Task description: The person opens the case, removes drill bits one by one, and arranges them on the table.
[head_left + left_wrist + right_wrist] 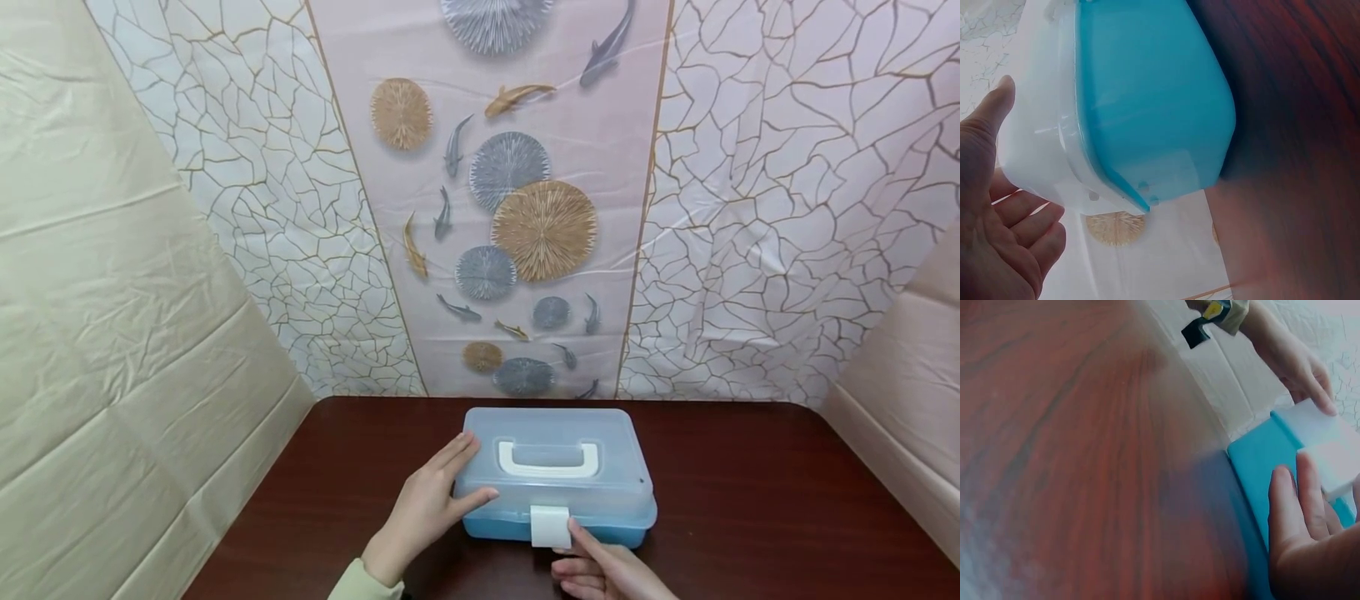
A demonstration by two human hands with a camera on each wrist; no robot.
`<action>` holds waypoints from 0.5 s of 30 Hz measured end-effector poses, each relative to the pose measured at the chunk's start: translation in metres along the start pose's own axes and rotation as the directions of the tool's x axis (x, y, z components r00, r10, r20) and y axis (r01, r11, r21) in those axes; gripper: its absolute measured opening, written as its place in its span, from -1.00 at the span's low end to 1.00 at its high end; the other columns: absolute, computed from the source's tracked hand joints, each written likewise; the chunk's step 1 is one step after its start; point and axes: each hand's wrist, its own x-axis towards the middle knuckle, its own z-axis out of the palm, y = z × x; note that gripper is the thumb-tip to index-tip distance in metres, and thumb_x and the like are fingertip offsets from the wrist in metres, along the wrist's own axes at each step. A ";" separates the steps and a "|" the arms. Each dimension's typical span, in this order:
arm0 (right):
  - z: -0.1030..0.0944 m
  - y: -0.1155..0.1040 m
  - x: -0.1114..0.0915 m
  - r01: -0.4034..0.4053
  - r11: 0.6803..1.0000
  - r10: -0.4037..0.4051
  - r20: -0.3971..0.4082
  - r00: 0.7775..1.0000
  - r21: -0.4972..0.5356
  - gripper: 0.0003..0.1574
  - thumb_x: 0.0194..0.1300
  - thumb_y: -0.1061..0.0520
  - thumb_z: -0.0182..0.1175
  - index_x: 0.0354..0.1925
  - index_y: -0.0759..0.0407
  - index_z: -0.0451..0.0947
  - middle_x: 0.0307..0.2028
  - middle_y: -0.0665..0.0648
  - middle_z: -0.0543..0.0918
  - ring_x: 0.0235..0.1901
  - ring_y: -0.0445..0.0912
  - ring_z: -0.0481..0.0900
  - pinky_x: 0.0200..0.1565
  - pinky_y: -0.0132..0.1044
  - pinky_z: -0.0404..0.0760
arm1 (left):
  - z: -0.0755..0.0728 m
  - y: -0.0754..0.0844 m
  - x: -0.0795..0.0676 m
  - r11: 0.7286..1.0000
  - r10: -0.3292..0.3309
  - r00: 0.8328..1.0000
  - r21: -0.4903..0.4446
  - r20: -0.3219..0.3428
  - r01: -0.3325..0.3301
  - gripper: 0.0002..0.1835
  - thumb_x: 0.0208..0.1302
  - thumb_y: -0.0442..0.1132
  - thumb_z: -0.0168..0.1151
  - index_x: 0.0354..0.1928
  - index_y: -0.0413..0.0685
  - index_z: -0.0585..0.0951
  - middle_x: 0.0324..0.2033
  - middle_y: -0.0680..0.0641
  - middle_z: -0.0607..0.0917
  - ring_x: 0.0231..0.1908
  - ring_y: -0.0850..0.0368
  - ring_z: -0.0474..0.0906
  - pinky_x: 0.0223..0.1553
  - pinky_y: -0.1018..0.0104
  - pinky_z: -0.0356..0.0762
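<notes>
A storage box with a translucent lid (483, 421), a blue base (1154, 94) and a white carry handle (547, 471) stands on the dark table. Its lid is down. My left hand (423, 508) rests against the lid's left side, thumb over the front edge and fingers along the side. At the front, my right hand (611, 575) touches the white latch (550, 527): the thumb tip meets its right edge, a fingertip lies by its lower edge. In the right wrist view the fingers (1286, 506) look mostly straight beside the latch.
The dark reddish-brown table (750, 500) extends to both sides of the box. Behind it hangs a patterned cloth (525, 317) with fish and round motifs. Pale cloth walls (150, 333) close in the left and right sides.
</notes>
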 end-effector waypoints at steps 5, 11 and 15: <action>0.001 -0.003 -0.001 -0.013 0.999 0.012 0.007 1.000 0.029 0.16 0.18 -0.42 0.05 0.17 0.64 0.19 -0.23 0.17 0.67 -0.14 -0.01 0.62 -0.04 -0.19 0.52 | 0.000 0.000 0.001 1.000 -0.013 1.000 -0.005 0.011 0.013 -0.19 0.09 0.37 0.09 0.27 -0.01 0.41 0.28 0.00 0.33 0.27 0.15 0.23 0.02 0.12 0.44; 0.001 -0.004 -0.001 0.007 0.995 -0.015 0.075 0.997 0.101 0.15 0.25 -0.35 0.03 0.22 0.66 0.04 -0.14 0.25 0.63 -0.08 0.01 0.60 0.02 -0.16 0.47 | 0.001 0.001 -0.001 1.000 -0.021 1.000 -0.011 0.013 0.021 -0.18 0.09 0.38 0.09 0.27 -0.01 0.41 0.28 0.01 0.33 0.26 0.16 0.23 0.04 0.12 0.42; 0.001 -0.006 -0.002 0.021 0.992 -0.034 0.103 0.994 0.124 0.19 0.28 -0.33 0.00 0.25 0.69 -0.11 -0.08 0.31 0.60 -0.05 0.02 0.58 0.04 -0.15 0.45 | 0.002 0.001 -0.001 1.000 -0.002 1.000 -0.004 -0.007 0.002 -0.19 0.09 0.37 0.10 0.27 -0.01 0.42 0.28 0.01 0.34 0.26 0.15 0.23 0.03 0.12 0.43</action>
